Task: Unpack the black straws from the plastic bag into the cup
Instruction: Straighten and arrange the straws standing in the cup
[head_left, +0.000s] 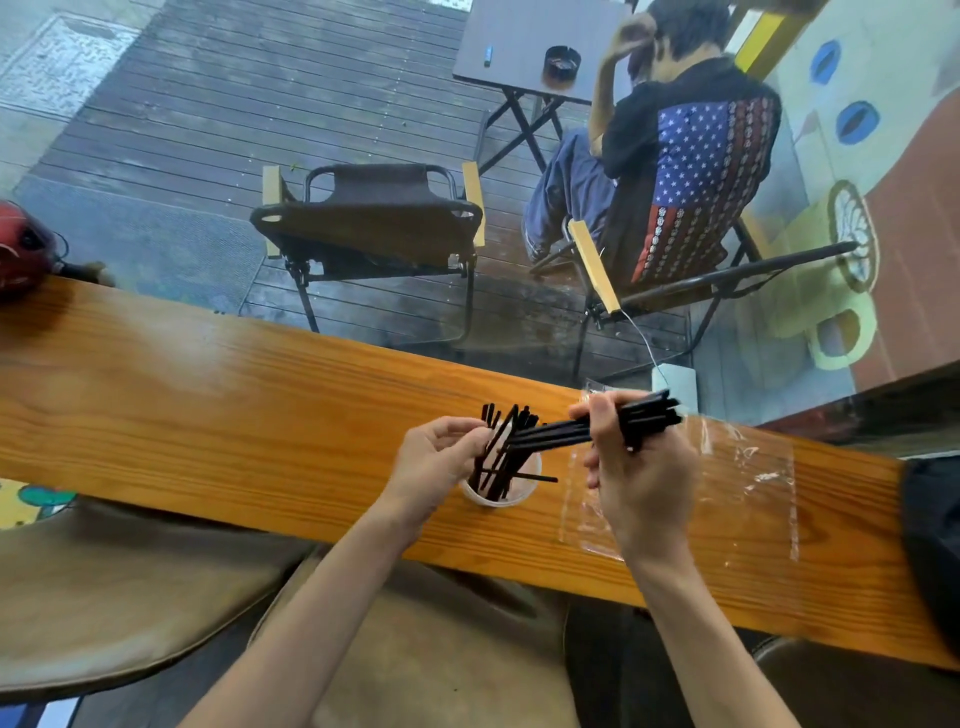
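A clear plastic cup (522, 492) stands on the wooden counter (218, 410), with several black straws (500, 452) leaning in it. My left hand (434, 462) is at the cup's left side, fingers on the straws standing in it. My right hand (639, 467) grips a bundle of black straws (566, 431) held almost level, their left ends over the cup's mouth. The clear plastic bag (748, 478) lies flat on the counter under and to the right of my right hand.
A red helmet (21, 249) sits at the counter's far left end and a dark bag (935, 540) at its right end. Beyond the glass are a folding chair (374, 218), a seated person (675, 156) and a small table (524, 47).
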